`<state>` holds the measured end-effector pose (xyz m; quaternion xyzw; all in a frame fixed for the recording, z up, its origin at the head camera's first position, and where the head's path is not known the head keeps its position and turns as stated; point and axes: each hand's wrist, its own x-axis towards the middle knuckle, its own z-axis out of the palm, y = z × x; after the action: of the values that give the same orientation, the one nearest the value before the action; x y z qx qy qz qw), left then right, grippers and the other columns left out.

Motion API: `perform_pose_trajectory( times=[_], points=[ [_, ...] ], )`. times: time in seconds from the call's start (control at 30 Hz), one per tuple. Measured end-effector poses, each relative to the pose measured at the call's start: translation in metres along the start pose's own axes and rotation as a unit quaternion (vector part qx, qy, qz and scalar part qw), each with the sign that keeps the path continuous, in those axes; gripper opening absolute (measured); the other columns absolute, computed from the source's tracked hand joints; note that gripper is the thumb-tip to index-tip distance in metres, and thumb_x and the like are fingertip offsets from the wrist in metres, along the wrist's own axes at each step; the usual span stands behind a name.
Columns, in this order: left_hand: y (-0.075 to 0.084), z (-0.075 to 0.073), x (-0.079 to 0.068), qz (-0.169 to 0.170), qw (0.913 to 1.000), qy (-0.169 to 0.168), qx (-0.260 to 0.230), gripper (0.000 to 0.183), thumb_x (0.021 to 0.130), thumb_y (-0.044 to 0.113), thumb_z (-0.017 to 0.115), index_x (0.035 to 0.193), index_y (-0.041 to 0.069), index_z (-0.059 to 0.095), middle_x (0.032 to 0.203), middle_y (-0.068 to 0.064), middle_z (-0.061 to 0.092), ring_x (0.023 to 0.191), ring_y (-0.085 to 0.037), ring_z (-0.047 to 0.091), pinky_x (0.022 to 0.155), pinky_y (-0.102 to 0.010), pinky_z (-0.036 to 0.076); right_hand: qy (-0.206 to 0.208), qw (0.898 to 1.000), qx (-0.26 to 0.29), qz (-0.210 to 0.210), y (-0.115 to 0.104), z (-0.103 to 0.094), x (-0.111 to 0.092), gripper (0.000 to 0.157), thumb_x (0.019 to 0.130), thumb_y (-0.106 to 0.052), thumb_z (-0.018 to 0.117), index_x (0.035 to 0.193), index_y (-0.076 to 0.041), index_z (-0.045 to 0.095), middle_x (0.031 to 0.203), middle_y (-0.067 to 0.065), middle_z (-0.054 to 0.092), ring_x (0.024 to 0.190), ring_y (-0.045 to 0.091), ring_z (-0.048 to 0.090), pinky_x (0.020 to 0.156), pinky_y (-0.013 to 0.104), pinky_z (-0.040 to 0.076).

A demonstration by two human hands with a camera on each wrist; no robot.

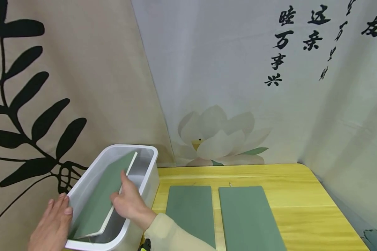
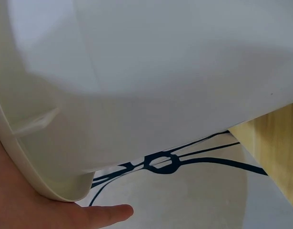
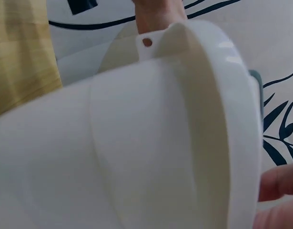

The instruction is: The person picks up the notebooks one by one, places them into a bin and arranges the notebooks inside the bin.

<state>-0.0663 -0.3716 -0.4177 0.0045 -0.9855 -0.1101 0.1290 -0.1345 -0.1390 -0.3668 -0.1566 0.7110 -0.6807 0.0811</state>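
Observation:
A white plastic bin [image 1: 89, 246] stands at the left end of the table. A flat green board [image 1: 105, 191] with white edges lies slanted in it, one end above the bin's floor. My right hand [image 1: 130, 202] grips the board's right edge; its fingers [image 3: 277, 183] show beyond the rim in the right wrist view. My left hand [image 1: 51, 223] rests on the near left of the bin's rim, fingers extended. In the left wrist view the bin's outer wall [image 2: 160, 95] fills most of the picture, and one finger [image 2: 108, 215] sticks out straight.
Two more green boards [image 1: 191, 212] [image 1: 248, 216] lie flat side by side on the yellow wood-grain table [image 1: 314, 202], right of the bin. Printed curtains [image 1: 223, 69] with plant, flower and writing designs hang behind and beside the table.

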Motion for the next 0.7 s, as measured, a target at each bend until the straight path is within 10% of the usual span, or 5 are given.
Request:
perform_pose_trajectory(
  times=[0.47,0.7],
  points=[
    [0.005,-0.002,-0.001,-0.006,0.9999,-0.01,0.005,0.061,0.108,0.03,0.016,0.141,-0.021,0.019,0.154,-0.032,0.004,0.142,-0.039,-0.017,0.111,-0.031,-0.023,-0.052,0.993,-0.089,0.06,-0.004,0.001,0.009,0.078,0.084,-0.006,0.06,0.154,-0.013,0.026,0.16,0.012,0.015,0.143,0.019,0.02,0.115,0.031,0.024],
    [0.005,-0.005,0.0,-0.004,0.9998,-0.018,0.002,0.061,0.108,0.03,0.018,0.141,-0.021,0.019,0.153,-0.034,0.007,0.142,-0.037,-0.019,0.111,-0.032,-0.023,-0.023,0.991,-0.123,-0.043,-0.003,-0.002,-0.008,0.075,0.085,-0.02,0.056,0.154,-0.022,0.027,0.161,0.002,0.01,0.144,0.019,0.02,0.108,0.037,0.036]
  ],
)
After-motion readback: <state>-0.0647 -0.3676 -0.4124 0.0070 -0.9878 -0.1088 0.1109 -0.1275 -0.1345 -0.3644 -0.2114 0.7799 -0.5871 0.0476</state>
